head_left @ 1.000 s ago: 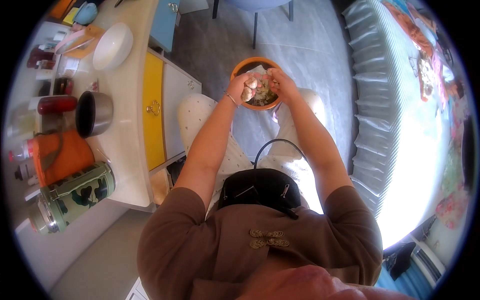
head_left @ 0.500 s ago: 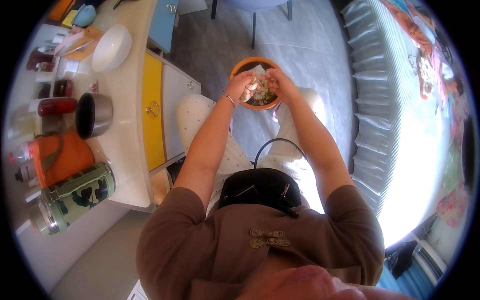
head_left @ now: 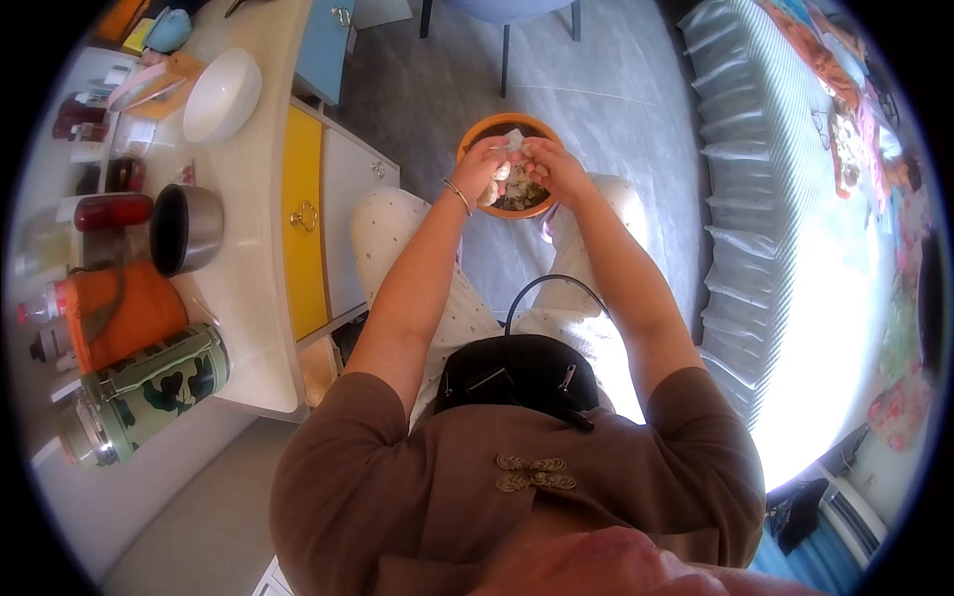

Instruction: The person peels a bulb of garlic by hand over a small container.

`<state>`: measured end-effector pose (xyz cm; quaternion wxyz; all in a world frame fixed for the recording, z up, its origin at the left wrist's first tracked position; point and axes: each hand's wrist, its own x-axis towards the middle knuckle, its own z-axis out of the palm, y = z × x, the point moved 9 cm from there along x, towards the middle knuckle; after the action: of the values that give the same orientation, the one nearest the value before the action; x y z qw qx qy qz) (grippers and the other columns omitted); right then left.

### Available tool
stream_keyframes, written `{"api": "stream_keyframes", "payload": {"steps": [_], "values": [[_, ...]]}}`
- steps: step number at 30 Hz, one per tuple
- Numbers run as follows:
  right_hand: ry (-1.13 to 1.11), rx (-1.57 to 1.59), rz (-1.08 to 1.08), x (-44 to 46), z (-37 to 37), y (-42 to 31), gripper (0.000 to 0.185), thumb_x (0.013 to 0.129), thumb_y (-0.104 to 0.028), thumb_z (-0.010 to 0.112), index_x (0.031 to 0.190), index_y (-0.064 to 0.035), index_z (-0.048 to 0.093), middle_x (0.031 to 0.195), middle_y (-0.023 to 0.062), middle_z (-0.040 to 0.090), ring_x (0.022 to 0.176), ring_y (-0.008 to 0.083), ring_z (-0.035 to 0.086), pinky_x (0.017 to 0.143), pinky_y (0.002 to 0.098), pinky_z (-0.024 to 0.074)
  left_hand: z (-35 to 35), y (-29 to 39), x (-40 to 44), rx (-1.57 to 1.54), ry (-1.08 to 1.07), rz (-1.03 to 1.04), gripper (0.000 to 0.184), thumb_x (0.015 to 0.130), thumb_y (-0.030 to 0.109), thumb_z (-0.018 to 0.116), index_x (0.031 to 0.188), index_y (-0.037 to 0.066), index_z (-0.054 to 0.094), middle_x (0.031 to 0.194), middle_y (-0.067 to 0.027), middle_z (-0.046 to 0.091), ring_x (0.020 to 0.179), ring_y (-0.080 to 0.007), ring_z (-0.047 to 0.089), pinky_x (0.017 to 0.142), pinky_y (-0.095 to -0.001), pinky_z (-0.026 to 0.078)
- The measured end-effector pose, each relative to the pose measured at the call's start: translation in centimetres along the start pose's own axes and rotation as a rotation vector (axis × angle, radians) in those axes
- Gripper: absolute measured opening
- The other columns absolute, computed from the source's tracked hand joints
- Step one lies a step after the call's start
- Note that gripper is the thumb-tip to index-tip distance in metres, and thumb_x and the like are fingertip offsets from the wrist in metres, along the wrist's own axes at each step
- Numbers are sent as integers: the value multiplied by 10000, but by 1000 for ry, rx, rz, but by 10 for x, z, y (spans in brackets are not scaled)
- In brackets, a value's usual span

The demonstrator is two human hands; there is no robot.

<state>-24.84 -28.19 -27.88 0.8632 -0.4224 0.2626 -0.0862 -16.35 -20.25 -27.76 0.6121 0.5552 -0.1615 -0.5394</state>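
Over an orange-rimmed bin [head_left: 481, 127] between my knees, my two hands are close together. My left hand [head_left: 481, 171] is closed around several whitish pieces [head_left: 499, 177] that look like garlic. The fingers of my right hand [head_left: 558, 171] are pinched near the left fingertips, and what they hold is too small to make out. Pale, flaky scraps [head_left: 521, 195] lie in the bin below the hands.
On the left, a counter [head_left: 248, 248] holds a white bowl [head_left: 223, 96], a steel pot [head_left: 189, 228], an orange bag [head_left: 129, 310] and a camouflage flask [head_left: 159, 387]. A bed with a ruffled skirt [head_left: 740, 199] stands right. Chair legs [head_left: 505, 62] are ahead.
My right hand has shifted slightly left, and the fingertips of both hands have come together. The left hand's fingers have curled further over the whitish pieces.
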Motion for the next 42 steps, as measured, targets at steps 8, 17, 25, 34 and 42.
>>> {"api": "stream_keyframes", "payload": {"steps": [8, 17, 25, 34, 42], "values": [[66, 4, -10, -4, 1, -4, 136, 912, -235, 539, 977, -116, 553, 769, -51, 519, 628, 44, 440, 562, 184, 355, 2, -3, 1, -4, 11, -7, 189, 946, 245, 439, 1008, 85, 520, 777, -49, 610, 550, -145, 590, 424, -239, 444], [32, -264, -63, -2, 6, -5, 181, 906, -238, 548, 986, -75, 557, 758, -38, 537, 646, 38, 462, 550, 178, 372, 10, -4, 5, 139, -80, 35, 206, 929, 239, 497, 954, 37, 529, 766, -43, 591, 606, -126, 582, 490, -224, 462], [42, -402, -149, 1, 5, -3, 137, 907, -211, 525, 934, -77, 516, 732, -18, 534, 624, 48, 480, 532, 189, 391, 10, -3, 7, 225, -79, 134, 175, 914, 184, 528, 937, 11, 522, 790, -48, 595, 668, -105, 568, 533, -236, 486], [159, -221, -43, -5, -1, -5, 144, 899, -221, 461, 904, -88, 516, 689, -10, 501, 584, 71, 468, 508, 193, 375, 15, -1, 5, 71, -103, 184, 152, 912, 158, 526, 946, 10, 520, 795, -56, 605, 671, -111, 576, 554, -244, 494], [217, 116, 55, -12, -2, -6, 134, 892, -210, 468, 893, -96, 539, 724, -9, 538, 615, 78, 495, 531, 192, 372, 12, 4, 1, 80, -59, 127, 152, 911, 176, 523, 901, 25, 539, 720, -50, 594, 566, -110, 548, 520, -229, 459]]}}
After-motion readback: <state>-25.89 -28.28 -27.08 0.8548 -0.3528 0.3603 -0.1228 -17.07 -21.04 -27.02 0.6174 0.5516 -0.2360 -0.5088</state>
